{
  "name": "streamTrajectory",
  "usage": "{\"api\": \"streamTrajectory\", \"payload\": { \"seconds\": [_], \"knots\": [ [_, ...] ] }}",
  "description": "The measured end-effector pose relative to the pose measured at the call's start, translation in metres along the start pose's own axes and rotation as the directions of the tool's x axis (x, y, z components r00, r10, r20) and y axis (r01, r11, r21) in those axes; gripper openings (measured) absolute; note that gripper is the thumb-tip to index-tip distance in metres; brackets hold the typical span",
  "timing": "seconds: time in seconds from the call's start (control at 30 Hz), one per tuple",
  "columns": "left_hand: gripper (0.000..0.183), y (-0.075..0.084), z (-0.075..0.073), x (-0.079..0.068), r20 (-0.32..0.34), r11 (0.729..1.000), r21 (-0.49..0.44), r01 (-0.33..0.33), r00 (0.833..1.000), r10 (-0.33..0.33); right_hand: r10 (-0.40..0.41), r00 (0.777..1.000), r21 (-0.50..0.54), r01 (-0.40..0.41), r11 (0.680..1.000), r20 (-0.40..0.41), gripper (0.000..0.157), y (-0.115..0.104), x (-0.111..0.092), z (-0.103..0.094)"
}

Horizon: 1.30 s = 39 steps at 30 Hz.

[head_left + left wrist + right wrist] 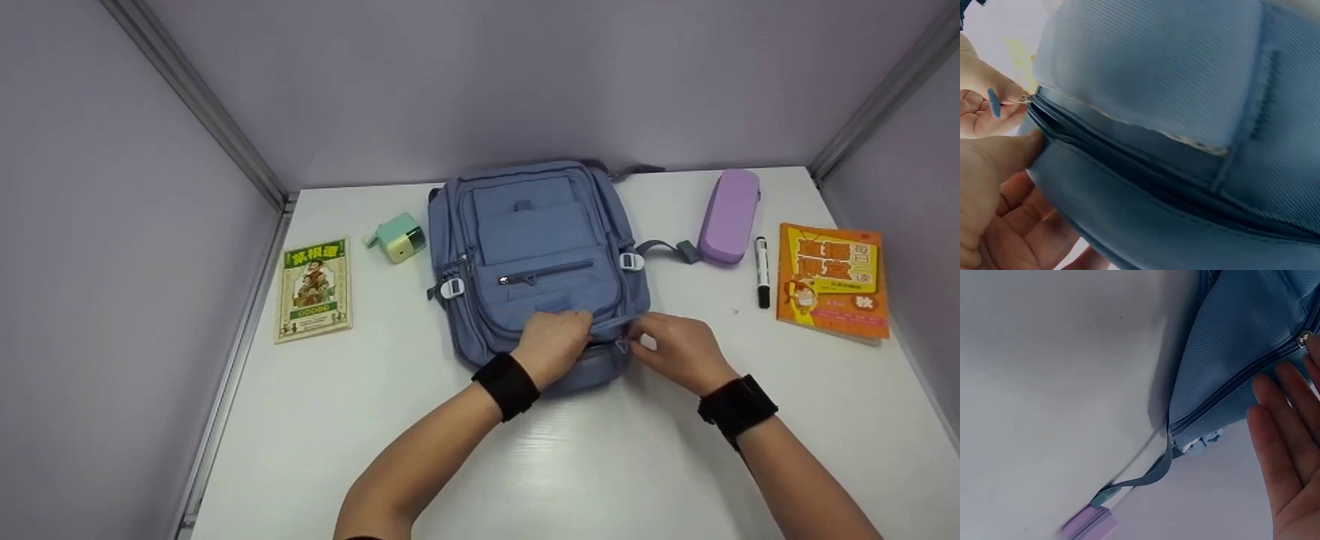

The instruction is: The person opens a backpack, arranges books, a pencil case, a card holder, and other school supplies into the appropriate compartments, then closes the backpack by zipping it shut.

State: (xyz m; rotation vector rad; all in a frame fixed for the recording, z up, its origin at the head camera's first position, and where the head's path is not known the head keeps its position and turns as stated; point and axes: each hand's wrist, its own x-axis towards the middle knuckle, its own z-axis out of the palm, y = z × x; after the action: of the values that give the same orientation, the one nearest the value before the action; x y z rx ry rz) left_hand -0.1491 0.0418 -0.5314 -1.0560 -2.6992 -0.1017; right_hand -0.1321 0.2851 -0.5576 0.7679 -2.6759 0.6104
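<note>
A blue backpack (536, 232) lies on the table, its front facing up. My left hand (553, 345) grips the fabric at its lower end; in the left wrist view the thumb of that left hand (988, 185) presses beside a zipper (1145, 174) whose edges stand apart. At the lower right corner, my right hand (679, 349) pinches the zipper pull. The metal zipper slider (1304, 338) shows by the fingertips in the right wrist view, where the other fingers of the right hand (1292, 455) extend. The inside of the pocket is hidden.
Left of the backpack are a green pencil sharpener (400, 237) and a green-and-cream book (313, 291). To its right lie a purple pencil case (730, 216), a marker (763, 271) and an orange book (831, 283). A strap (671, 248) trails toward the case. Walls enclose the table.
</note>
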Motion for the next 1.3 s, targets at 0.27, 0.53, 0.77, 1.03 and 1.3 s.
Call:
{"api": "streamTrajectory", "payload": {
  "seconds": [0.27,0.53,0.77,1.03,1.3],
  "knots": [
    [0.011,-0.006,-0.004,-0.004,0.142,0.979,-0.197,0.06,0.989,-0.032,0.133,0.99,-0.017,-0.133,0.991,0.04,0.016,0.026,-0.003,-0.006],
    [0.017,-0.011,-0.006,-0.006,0.222,0.946,-0.308,0.101,0.974,-0.032,0.252,0.963,-0.011,-0.252,0.968,0.097,0.012,0.048,0.004,-0.005],
    [0.019,-0.015,-0.008,-0.008,0.279,0.92,-0.375,0.119,0.96,-0.01,0.315,0.944,-0.014,-0.315,0.949,0.099,0.009,0.062,0.013,-0.002],
    [0.021,-0.018,-0.01,-0.01,0.301,0.893,-0.431,0.127,0.954,0.009,0.354,0.932,-0.037,-0.353,0.935,0.077,0.008,0.074,0.028,0.005],
    [0.014,-0.02,-0.014,-0.017,0.363,0.844,-0.515,0.15,0.93,0.056,0.374,0.926,-0.055,-0.372,0.927,0.04,0.007,0.082,0.04,0.012]
  ]
}}
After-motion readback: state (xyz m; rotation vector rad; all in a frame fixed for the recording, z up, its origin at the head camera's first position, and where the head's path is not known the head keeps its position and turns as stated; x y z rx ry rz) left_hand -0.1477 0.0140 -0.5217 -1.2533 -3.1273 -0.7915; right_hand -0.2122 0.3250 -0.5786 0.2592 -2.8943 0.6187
